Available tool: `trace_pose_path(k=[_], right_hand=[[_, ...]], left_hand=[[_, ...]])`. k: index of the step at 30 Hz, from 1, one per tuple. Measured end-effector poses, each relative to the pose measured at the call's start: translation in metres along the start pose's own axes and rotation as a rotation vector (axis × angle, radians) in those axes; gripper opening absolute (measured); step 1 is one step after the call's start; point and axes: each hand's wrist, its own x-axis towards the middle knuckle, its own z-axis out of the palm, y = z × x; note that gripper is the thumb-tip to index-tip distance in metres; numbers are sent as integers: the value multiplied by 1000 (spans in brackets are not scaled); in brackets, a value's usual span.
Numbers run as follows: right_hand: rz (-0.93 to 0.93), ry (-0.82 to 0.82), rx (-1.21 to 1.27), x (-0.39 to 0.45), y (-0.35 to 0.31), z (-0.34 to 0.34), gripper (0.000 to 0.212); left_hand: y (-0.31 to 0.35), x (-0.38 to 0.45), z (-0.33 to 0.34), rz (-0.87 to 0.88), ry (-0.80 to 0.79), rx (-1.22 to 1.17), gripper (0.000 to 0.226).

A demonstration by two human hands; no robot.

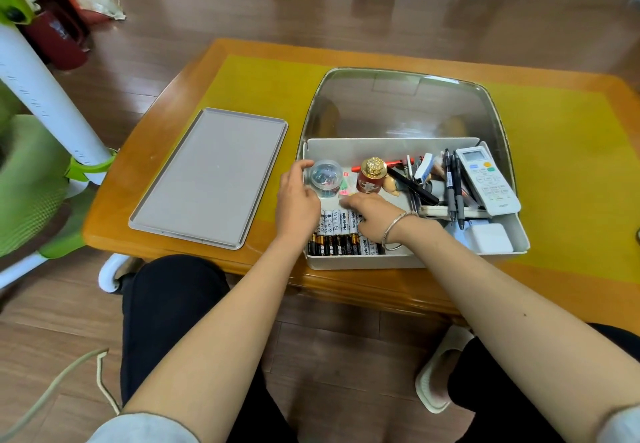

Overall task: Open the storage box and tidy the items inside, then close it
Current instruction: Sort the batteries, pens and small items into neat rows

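The white storage box (363,262) stands open on the table, its clear lid (405,103) tipped up behind it. Inside, my left hand (296,196) grips a round clear tub of coloured clips (325,176) at the box's left wall. My right hand (372,215), with a bracelet on the wrist, rests its fingers on rows of batteries (337,234) near the front. Beside them stand a red bottle with a gold cap (372,176), several pens (453,189) and a white remote (486,179). A white charger (488,238) lies in the right front corner.
A flat grey tray (211,176) lies on the yellow table mat (263,86) left of the box. The wooden table's front edge (346,286) is just above my knees. A green and white chair (41,151) stands at the left.
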Motion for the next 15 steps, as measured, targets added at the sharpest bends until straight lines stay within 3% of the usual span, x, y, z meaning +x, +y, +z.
trace_pose_path(k=[3,6,15], right_hand=[[-4,-12,67,1,1,-2,61],[-2,-17,101,1,-1,-3,63],[-168,-35,71,19,-37,2,66]], left_hand=[[0,0,0,7,1,-20,45],[-1,0,0,11,13,-87,28],[0,-2,-2,-31,22,-305,33]])
